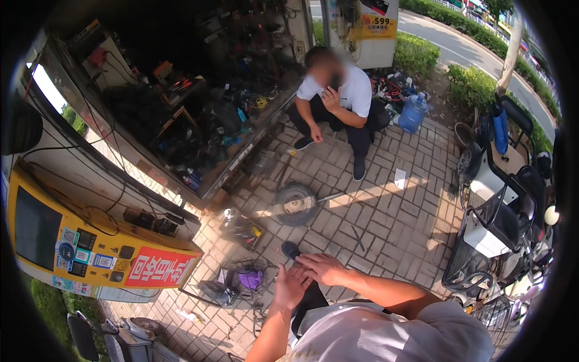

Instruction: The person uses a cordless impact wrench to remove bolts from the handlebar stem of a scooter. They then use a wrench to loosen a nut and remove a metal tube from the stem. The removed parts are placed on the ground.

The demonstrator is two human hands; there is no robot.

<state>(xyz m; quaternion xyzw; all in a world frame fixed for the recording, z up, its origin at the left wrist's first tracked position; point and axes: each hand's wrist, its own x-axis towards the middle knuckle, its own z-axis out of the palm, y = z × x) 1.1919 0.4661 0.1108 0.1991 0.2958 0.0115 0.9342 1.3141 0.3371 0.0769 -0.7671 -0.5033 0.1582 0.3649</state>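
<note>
Touching: two bare hands, left hand (291, 286) meeting right hand (324, 267) | one wheel (296, 204)

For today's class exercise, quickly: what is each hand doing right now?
Left hand: open, holding nothing, fingers against the right hand.
Right hand: open, empty, resting over the left.

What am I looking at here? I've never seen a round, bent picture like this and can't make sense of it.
It comes from a wide fisheye camera worn on a person's head, looking down, so straight edges curve. The forearms at the bottom are the wearer's own: the left hand and right hand meet, touching each other, holding nothing visible. On the brick paving lies a small wheel. Another person crouches by a cluttered repair stall. A scooter is parked at the right.
</note>
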